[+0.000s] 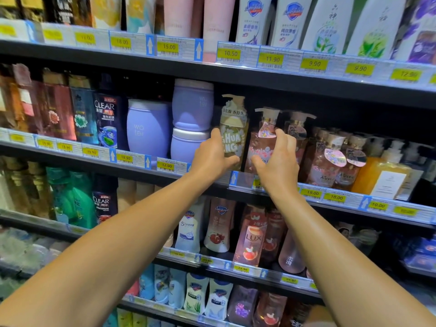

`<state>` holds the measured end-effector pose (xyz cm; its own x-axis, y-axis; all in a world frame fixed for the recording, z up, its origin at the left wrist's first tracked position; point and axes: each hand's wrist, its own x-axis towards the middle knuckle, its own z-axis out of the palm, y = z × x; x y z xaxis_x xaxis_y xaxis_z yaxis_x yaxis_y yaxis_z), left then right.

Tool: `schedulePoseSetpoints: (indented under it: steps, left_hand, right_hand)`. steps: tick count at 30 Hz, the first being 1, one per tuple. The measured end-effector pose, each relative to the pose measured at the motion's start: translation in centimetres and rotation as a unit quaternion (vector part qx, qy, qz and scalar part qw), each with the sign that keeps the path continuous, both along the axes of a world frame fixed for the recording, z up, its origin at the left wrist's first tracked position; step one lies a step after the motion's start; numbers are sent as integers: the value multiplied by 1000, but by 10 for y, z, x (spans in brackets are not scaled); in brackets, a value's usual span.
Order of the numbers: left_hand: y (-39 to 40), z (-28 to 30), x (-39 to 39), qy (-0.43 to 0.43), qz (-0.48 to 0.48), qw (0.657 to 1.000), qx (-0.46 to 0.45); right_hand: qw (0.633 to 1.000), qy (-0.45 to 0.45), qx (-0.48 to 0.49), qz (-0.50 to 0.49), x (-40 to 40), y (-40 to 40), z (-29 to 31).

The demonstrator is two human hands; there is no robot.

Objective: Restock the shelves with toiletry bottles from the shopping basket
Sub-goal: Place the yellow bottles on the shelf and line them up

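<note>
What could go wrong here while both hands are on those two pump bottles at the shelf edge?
1. The left hand grips the yellowish pump bottle close beside the stacked lavender jars; a sideways nudge might topple the top one.
2. The right hand holds the pink translucent pump bottle near the shelf's front lip; it could tip off forward.
3. Tightly packed pink bottles to its right might domino if bumped.

Yellow price tags [228, 53] along the rail fronts, figures such as 10.50 and 15.00. Blue arrow markers [198, 51] between tags. Lilac jars [149, 126], one single, two stacked just beside. Dark shampoo bottle [106, 121] marked CLEAR. White pouches [253, 18] up top. Amber bottle [382, 175] far right, plain white label.
</note>
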<state>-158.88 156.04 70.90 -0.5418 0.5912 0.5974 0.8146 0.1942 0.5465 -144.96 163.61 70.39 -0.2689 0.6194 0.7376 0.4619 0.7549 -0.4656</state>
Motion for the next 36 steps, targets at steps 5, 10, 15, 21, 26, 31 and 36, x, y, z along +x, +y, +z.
schedulePoseSetpoints:
  steps: [5, 10, 15, 21, 26, 31, 36]
  left_hand:
    - [-4, -1, 1, 1, -7, 1000, 14]
    - [-5, 0, 0, -11, -12, 1000, 21]
    - [-7, 1, 1, -17, -17, 999, 24]
    - [-8, 1, 2, -19, -17, 999, 26]
    - [-11, 3, 4, -18, -9, 1000, -6]
    - [-26, 0, 5, -2, 7, 999, 40]
    - [-29, 7, 39, 56, -28, 989, 136]
  right_hand:
    - [1000, 4, -6, 12, 0, 0, 1]
    - [1000, 14, -3, 10, -1, -3, 2]
    - [1000, 13, 0, 12, -3, -5, 2]
    - [1000, 10, -10, 20, -1, -8, 3]
    - [1000, -23, -5, 7, 4, -11, 7]
    - [997, 35, 67, 17, 29, -13, 11]
    - [987, 124, 101, -19, 72, 5, 14]
